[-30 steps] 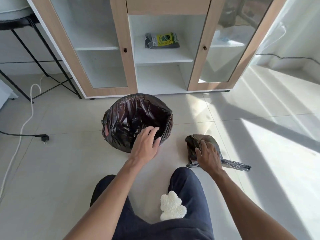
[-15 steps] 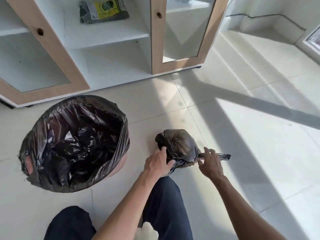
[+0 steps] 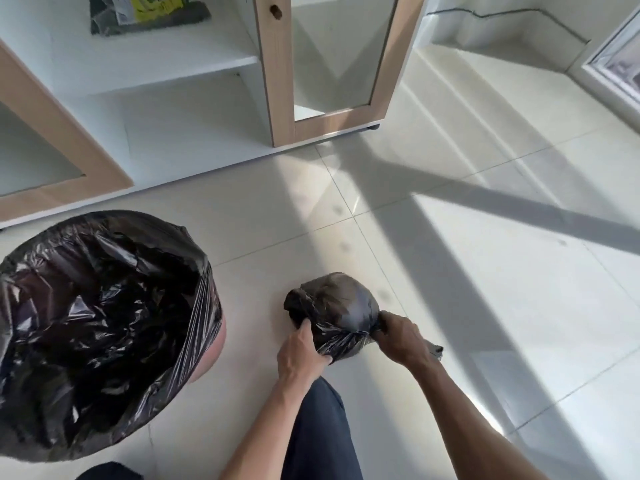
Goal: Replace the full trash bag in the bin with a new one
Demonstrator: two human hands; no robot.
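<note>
A small full black trash bag (image 3: 334,303) lies on the tiled floor, its mouth gathered into a twisted neck on the right side. My left hand (image 3: 301,351) grips the bag's near left side. My right hand (image 3: 401,337) is closed around the twisted neck. To the left stands the bin (image 3: 213,351), a pale pink wall showing under a black liner (image 3: 100,327) that is stretched over its rim and crumpled inside.
A white and wood cabinet (image 3: 277,84) with glass doors stands behind, with a pack of bags (image 3: 145,12) on its open shelf. My dark-trousered leg (image 3: 318,431) is bent below the hands. Sunlit tiled floor spreads to the right.
My left hand left the bin's rim and came over to the full bag. My right hand moved from the bag's top to its twisted neck. The view swung right.
</note>
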